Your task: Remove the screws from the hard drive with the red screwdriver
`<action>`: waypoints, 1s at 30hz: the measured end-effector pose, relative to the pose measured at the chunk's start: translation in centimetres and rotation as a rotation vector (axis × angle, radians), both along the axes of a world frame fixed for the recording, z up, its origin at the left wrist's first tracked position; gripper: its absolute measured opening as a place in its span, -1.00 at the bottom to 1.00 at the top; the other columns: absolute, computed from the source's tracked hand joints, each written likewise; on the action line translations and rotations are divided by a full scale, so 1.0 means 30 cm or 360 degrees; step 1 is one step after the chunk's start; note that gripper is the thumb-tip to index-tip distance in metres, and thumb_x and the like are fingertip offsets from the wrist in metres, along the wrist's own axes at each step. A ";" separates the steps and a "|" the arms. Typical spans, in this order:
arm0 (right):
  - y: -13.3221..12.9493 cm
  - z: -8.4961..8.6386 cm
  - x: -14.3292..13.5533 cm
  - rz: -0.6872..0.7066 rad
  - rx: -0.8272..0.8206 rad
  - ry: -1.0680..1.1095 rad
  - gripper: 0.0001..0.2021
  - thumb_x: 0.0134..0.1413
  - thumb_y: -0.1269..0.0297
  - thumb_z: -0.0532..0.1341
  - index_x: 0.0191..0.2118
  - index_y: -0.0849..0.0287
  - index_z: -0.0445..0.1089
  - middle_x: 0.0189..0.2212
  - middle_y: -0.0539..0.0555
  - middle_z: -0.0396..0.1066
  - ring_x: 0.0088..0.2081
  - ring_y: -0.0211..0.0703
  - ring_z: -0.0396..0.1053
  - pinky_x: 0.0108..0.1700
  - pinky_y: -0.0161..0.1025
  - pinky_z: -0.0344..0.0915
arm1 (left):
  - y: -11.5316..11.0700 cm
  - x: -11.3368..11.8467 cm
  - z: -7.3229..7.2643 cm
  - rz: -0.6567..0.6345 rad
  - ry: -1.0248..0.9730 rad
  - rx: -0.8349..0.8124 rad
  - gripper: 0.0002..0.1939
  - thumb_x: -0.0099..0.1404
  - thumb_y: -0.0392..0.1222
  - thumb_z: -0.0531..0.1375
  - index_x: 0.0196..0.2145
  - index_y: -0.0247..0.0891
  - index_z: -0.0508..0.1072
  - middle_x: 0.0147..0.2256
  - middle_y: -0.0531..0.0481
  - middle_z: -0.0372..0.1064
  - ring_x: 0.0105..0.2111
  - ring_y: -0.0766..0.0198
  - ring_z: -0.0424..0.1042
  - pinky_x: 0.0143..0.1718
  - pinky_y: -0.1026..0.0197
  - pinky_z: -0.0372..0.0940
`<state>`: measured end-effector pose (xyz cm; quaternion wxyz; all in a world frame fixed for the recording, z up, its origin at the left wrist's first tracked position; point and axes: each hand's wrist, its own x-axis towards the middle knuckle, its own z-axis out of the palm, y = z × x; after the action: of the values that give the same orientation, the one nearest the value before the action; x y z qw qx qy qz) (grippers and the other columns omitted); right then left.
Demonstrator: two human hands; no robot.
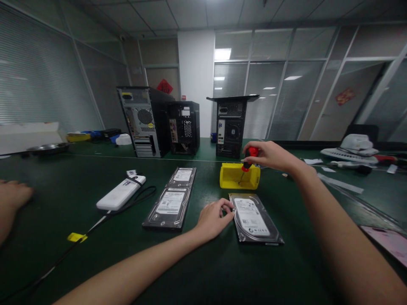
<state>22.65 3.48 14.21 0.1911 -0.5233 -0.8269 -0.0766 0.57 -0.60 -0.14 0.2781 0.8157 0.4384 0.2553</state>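
A hard drive [254, 218] with a white label lies on the green table in front of me. At its left edge is my left hand [216, 217], thumb and fingers pinched together; anything between the fingertips is too small to name. My right hand [265, 156] grips a red and black screwdriver [251, 156] from above, its shaft slanting down into a yellow bin [229, 177]. The tip is inside the bin, near small dark bits that I cannot make out. Two more hard drives [170, 202] [183, 174] lie end to end, left of my left hand.
A white power bank [121, 193] with a black cable lies left. Another person's hand [14, 192] rests at the far left. Computer cases [155, 123] [185, 127] [231, 127] stand behind. Right are a white helmet-like object [356, 146], strips and a pink-screened device [388, 242].
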 end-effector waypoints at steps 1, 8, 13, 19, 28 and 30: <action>-0.002 0.002 -0.001 0.0002 0.0004 -0.0005 -0.65 0.02 -0.03 0.14 -0.17 0.10 0.37 -0.40 0.05 0.40 -0.43 -0.21 0.31 -0.42 -0.29 0.17 | 0.000 -0.001 0.000 -0.0004 0.0000 -0.0002 -0.72 0.23 -0.03 0.07 -0.16 -0.16 0.39 -0.26 0.06 0.43 -0.30 0.28 0.35 -0.31 0.26 0.19; -0.006 0.011 -0.005 -0.0010 0.0034 -0.0041 -0.66 0.01 -0.02 0.15 -0.18 0.10 0.37 -0.39 0.05 0.42 -0.43 -0.21 0.31 -0.43 -0.31 0.15 | 0.000 0.002 -0.004 0.0002 0.0000 0.0004 -0.73 0.23 -0.05 0.07 -0.16 -0.16 0.40 -0.28 0.07 0.42 -0.31 0.29 0.35 -0.31 0.28 0.19; -0.011 0.020 0.006 -0.0010 0.0060 -0.0050 -0.66 0.02 -0.02 0.14 -0.18 0.09 0.36 -0.36 0.06 0.43 -0.41 -0.19 0.33 -0.41 -0.30 0.17 | 0.002 0.003 -0.006 -0.0014 -0.0017 0.0011 -0.72 0.21 -0.03 0.09 -0.17 -0.16 0.41 -0.27 0.07 0.42 -0.32 0.29 0.35 -0.31 0.27 0.19; -0.024 0.037 0.023 -0.0011 0.0009 -0.0033 -0.62 0.00 -0.07 0.14 -0.17 0.09 0.35 -0.40 0.05 0.42 -0.43 -0.19 0.33 -0.43 -0.28 0.17 | -0.001 0.001 0.001 -0.0005 -0.0018 0.0006 -0.73 0.20 -0.03 0.10 -0.18 -0.16 0.42 -0.26 0.07 0.43 -0.31 0.29 0.35 -0.32 0.27 0.19; -0.019 0.029 0.022 -0.0015 -0.0001 -0.0024 -0.63 0.01 -0.04 0.13 -0.17 0.10 0.35 -0.39 0.06 0.42 -0.43 -0.19 0.33 -0.43 -0.27 0.17 | 0.005 0.001 -0.007 -0.0016 0.0007 -0.0008 -0.71 0.20 -0.02 0.09 -0.15 -0.15 0.40 -0.24 0.07 0.43 -0.31 0.29 0.35 -0.30 0.27 0.20; -0.015 0.026 0.022 -0.0011 -0.0004 -0.0023 -0.64 0.01 -0.03 0.13 -0.17 0.11 0.35 -0.38 0.06 0.43 -0.43 -0.19 0.33 -0.42 -0.27 0.18 | 0.005 0.001 -0.007 -0.0020 0.0002 -0.0017 -0.71 0.20 -0.02 0.09 -0.15 -0.15 0.40 -0.23 0.07 0.43 -0.30 0.29 0.35 -0.30 0.27 0.20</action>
<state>23.30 3.04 15.00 0.1844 -0.5259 -0.8264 -0.0800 0.59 -0.44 -0.35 0.2837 0.8171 0.4348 0.2507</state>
